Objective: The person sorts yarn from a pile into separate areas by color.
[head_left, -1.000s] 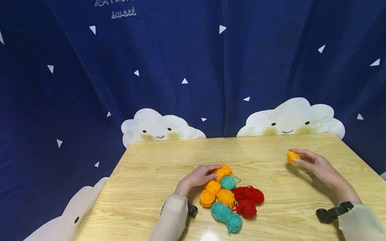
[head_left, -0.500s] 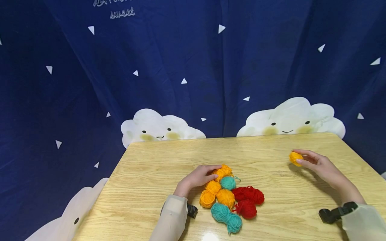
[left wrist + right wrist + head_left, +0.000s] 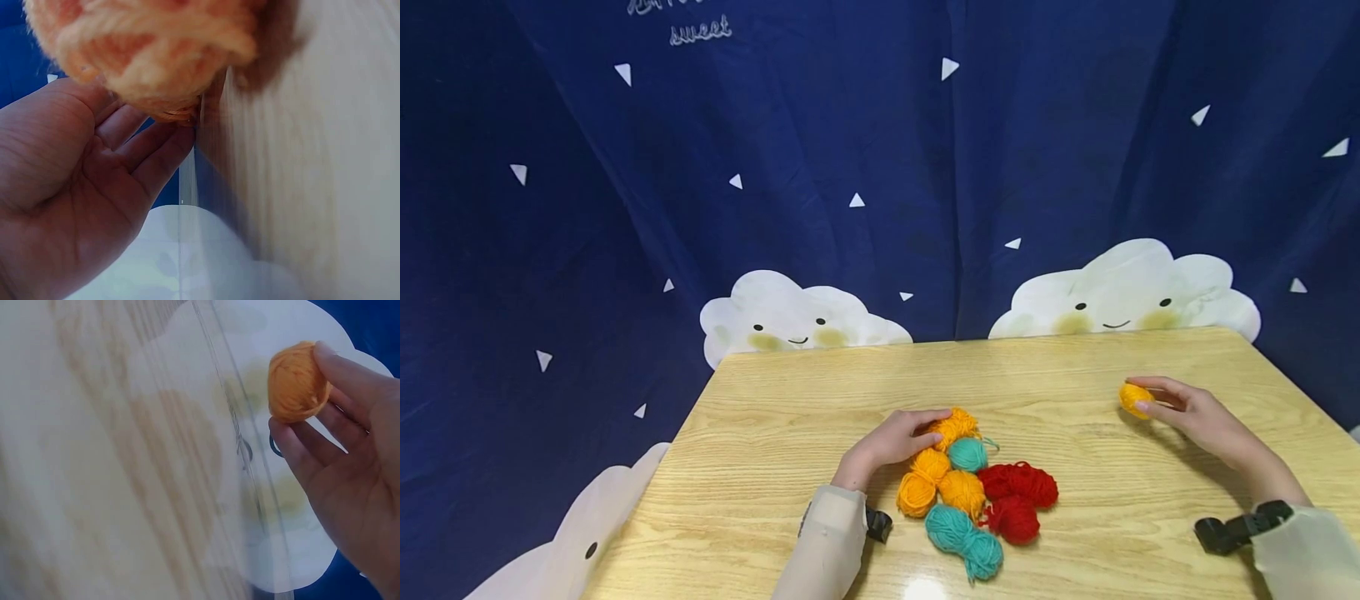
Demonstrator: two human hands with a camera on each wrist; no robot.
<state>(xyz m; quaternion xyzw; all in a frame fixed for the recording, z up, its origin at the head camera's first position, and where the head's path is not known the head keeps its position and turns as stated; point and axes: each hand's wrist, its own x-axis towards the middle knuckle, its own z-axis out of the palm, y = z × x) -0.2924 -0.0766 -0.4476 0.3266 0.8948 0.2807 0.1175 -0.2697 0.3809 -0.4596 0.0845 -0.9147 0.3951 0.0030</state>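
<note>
Between thumb and fingertips, my right hand point(image 3: 1198, 423) pinches a small orange ball of yarn point(image 3: 1136, 401) over the right part of the table; the right wrist view shows the same yarn ball point(image 3: 299, 382) at the fingertips. My left hand point(image 3: 891, 439) holds a looser orange yarn bundle point(image 3: 957, 427) at the far end of the yarn pile, fingers over its top and thumb at its near side. Touching the pile are a teal ball point(image 3: 967, 455), two-lobed orange yarn point(image 3: 922, 483) and another orange ball point(image 3: 962, 493). In the left wrist view, orange yarn point(image 3: 150, 50) hides the fingertips.
Red yarn point(image 3: 1018, 485) and a second red ball point(image 3: 1013, 521) lie right of the orange yarn. Two-lobed teal yarn point(image 3: 964, 542) is nearest the front. All of it lies on a wooden table point(image 3: 760, 467), with a blue curtain point(image 3: 850, 125) behind its far edge.
My right hand has shifted slightly right and a little lower with the orange yarn ball. My left hand and the yarn pile look unmoved.
</note>
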